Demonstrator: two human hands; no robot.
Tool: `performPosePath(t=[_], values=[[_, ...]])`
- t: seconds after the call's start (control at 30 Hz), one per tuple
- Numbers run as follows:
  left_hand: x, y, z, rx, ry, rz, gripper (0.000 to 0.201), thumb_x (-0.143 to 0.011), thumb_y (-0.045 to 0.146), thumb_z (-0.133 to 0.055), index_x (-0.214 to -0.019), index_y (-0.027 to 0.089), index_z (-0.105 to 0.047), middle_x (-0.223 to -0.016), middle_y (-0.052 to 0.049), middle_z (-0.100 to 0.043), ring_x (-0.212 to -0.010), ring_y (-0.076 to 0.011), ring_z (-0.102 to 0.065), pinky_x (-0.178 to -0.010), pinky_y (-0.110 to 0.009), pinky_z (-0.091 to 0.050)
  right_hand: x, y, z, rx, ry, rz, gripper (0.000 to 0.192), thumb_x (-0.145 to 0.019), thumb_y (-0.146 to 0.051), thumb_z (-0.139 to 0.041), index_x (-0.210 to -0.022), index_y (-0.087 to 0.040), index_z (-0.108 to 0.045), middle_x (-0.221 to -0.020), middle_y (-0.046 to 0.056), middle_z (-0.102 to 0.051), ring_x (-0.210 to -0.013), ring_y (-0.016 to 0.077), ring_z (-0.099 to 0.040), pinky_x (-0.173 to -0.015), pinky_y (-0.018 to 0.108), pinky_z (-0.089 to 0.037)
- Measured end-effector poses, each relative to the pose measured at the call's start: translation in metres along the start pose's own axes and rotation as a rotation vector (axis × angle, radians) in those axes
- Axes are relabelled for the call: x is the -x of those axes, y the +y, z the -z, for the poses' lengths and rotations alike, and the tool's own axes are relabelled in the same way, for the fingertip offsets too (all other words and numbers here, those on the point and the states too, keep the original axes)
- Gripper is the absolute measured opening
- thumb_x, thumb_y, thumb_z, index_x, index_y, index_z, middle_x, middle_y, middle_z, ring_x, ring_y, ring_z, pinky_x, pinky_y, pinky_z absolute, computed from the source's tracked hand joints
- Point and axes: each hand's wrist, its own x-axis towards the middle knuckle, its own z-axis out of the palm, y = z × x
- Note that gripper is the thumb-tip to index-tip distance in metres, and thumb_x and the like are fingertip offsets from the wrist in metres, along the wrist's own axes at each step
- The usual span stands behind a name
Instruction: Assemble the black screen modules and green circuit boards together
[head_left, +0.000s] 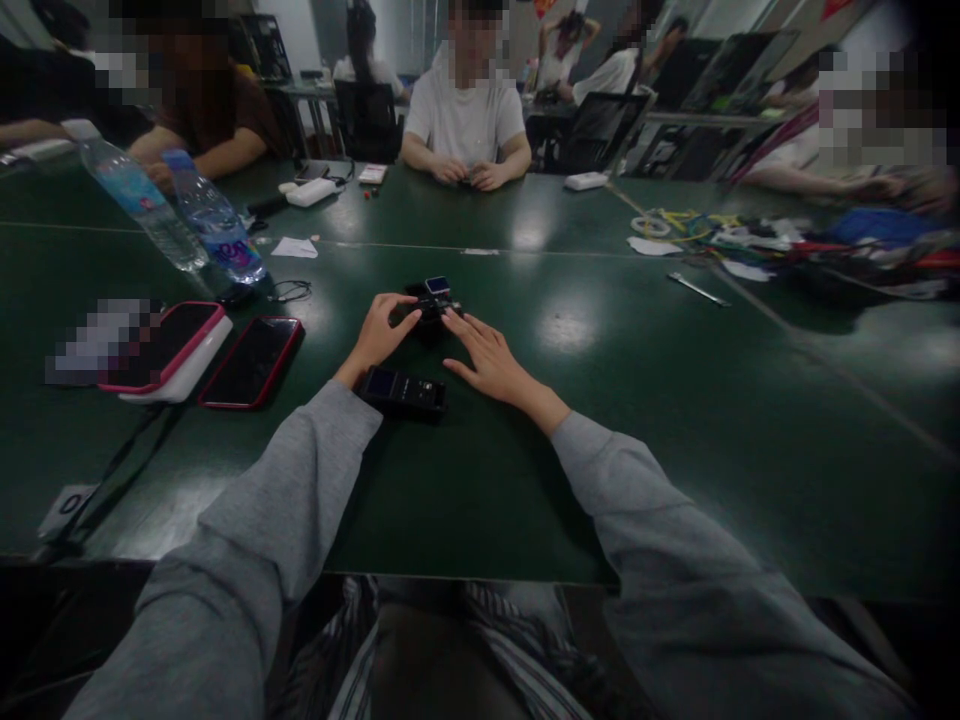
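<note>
A small black device with a little lit screen lies on the green table in front of me. My left hand is at its left side, thumb and index finger curled in a pinch at its edge. From the right, my right hand reaches over with fingers stretched out; its fingertips touch the device's near right part and the thumb stands apart. Closer to me, beside my left wrist, rests a black handheld unit with a dark screen and small buttons. The dark device's details are too dim to make out.
Left of my hands lie a red-rimmed phone and another phone on a white block. Two water bottles stand behind them. At the right are a wrench and a cable heap. A person sits opposite.
</note>
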Motion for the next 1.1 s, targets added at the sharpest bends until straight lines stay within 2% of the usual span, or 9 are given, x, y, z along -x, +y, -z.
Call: performPosePath(t=[0.17,0.27,0.37,0.43,0.57,0.67,0.77,0.93,1.1], values=[[0.000,-0.006,-0.002,0.016,-0.035,0.035,0.055,-0.085,0.052,-0.069,-0.129,0.021,-0.060,-0.136,-0.015,-0.052,-0.126,-0.0282,-0.056,-0.105,-0.048,-0.050,-0.001,-0.005,0.003,-0.020,0.079,-0.057,0.055,-0.103,-0.045,-0.044,-0.153,-0.024,-0.034,-0.156,0.011,-0.041,-0.135,0.0317,-0.046,-0.103,0.053,-0.047],[0.000,-0.006,-0.002,0.014,-0.059,0.050,0.065,-0.082,0.057,-0.070,-0.135,0.022,-0.056,-0.143,-0.016,-0.048,-0.132,-0.0313,-0.053,-0.108,-0.051,-0.047,-0.002,-0.007,0.007,-0.012,0.232,-0.137,0.036,-0.105,-0.038,-0.039,-0.131,-0.020,-0.054,-0.130,0.013,-0.060,-0.117,0.0305,-0.057,-0.094,0.050,-0.050],[0.000,-0.003,-0.001,-0.001,-0.099,0.058,0.062,-0.084,0.057,-0.068,-0.134,0.022,-0.057,-0.144,-0.016,-0.049,-0.134,-0.0321,-0.051,-0.110,-0.052,-0.044,-0.001,-0.008,0.010,-0.015,0.439,-0.207,0.033,-0.106,-0.033,-0.033,-0.114,-0.020,-0.061,-0.109,0.011,-0.066,-0.107,0.0280,-0.060,-0.095,0.049,-0.050],[0.000,0.000,0.000,-0.013,-0.112,0.055,0.057,-0.085,0.055,-0.067,-0.132,0.022,-0.059,-0.142,-0.016,-0.051,-0.133,-0.0313,-0.052,-0.110,-0.051,-0.045,0.000,-0.008,0.011,-0.020,0.494,-0.205,0.033,-0.106,-0.034,-0.035,-0.122,-0.021,-0.060,-0.118,0.011,-0.063,-0.115,0.0284,-0.057,-0.100,0.051,-0.048],[0.001,0.004,0.001,-0.016,-0.089,0.036,0.046,-0.088,0.048,-0.065,-0.125,0.021,-0.064,-0.133,-0.014,-0.058,-0.126,-0.0281,-0.057,-0.106,-0.048,-0.048,0.001,-0.005,0.006,-0.003,0.300,-0.197,0.051,-0.101,-0.039,-0.045,-0.150,-0.024,-0.041,-0.149,0.014,-0.044,-0.138,0.0344,-0.042,-0.107,0.057,-0.046],[0.001,0.006,0.001,-0.019,-0.071,0.032,0.037,-0.091,0.043,-0.063,-0.121,0.021,-0.066,-0.128,-0.012,-0.062,-0.119,-0.0256,-0.060,-0.102,-0.046,-0.050,0.001,-0.004,0.004,-0.034,0.117,-0.230,0.062,-0.098,-0.033,-0.045,-0.157,-0.024,-0.029,-0.151,0.016,-0.042,-0.132,0.0360,-0.050,-0.102,0.057,-0.052],[0.002,0.008,0.003,-0.022,-0.062,0.031,0.032,-0.093,0.040,-0.061,-0.118,0.021,-0.067,-0.127,-0.011,-0.063,-0.115,-0.0232,-0.061,-0.101,-0.043,-0.050,0.008,-0.007,0.008,-0.068,0.087,-0.240,0.064,-0.096,-0.026,-0.043,-0.158,-0.023,-0.027,-0.147,0.017,-0.043,-0.125,0.0352,-0.056,-0.101,0.056,-0.054],[0.002,0.013,0.004,0.002,-0.063,0.028,0.024,-0.094,0.036,-0.060,-0.109,0.020,-0.070,-0.117,-0.009,-0.069,-0.106,-0.0206,-0.064,-0.101,-0.042,-0.050,0.064,-0.029,0.035,-0.161,0.000,-0.161,0.064,-0.098,-0.029,-0.044,-0.159,-0.027,-0.023,-0.151,0.015,-0.038,-0.130,0.0349,-0.053,-0.105,0.058,-0.052],[0.002,0.016,0.005,0.010,-0.078,0.062,0.024,-0.093,0.037,-0.062,-0.108,0.021,-0.070,-0.118,-0.008,-0.070,-0.102,-0.0197,-0.065,-0.098,-0.040,-0.051,0.188,-0.004,0.079,-0.235,0.007,-0.227,0.058,-0.099,-0.039,-0.048,-0.154,-0.044,-0.031,-0.145,0.011,-0.049,-0.132,0.0335,-0.053,-0.110,0.063,-0.048]])
